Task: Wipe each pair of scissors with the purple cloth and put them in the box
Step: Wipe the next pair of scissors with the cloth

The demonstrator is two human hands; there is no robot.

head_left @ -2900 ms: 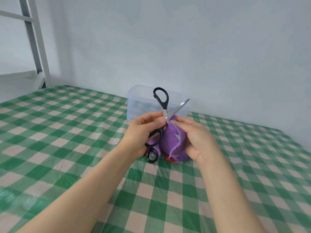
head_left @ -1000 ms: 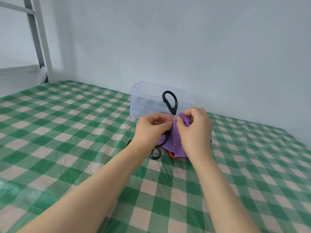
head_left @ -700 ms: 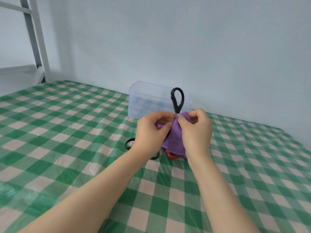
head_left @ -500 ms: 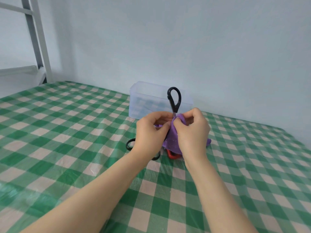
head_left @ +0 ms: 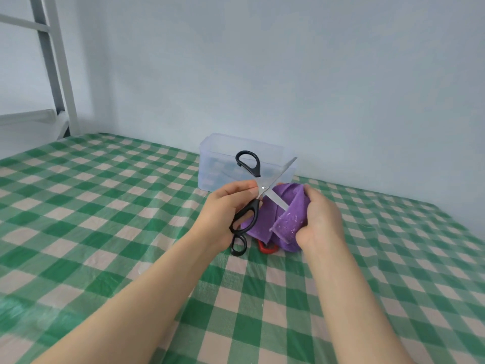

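Note:
My left hand (head_left: 225, 211) grips a pair of black-handled scissors (head_left: 249, 164) near the pivot, held up with the blades spread apart. One blade points up to the right; the other runs down into the purple cloth (head_left: 288, 219). My right hand (head_left: 319, 219) holds that cloth folded around the lower blade's tip. Beneath my hands, on the checked tablecloth (head_left: 105, 206), lie another black scissor handle (head_left: 238, 245) and a red handle (head_left: 267, 246), both mostly hidden. The clear plastic box (head_left: 217, 164) stands behind against the wall.
A white metal ladder frame (head_left: 57, 69) stands at the far left beyond the table edge. The pale wall rises directly behind the box.
The cloth was bunched over the scissors between both hands. Now the blades are spread wide and visible, and my right hand has moved the cloth down and right along the lower blade.

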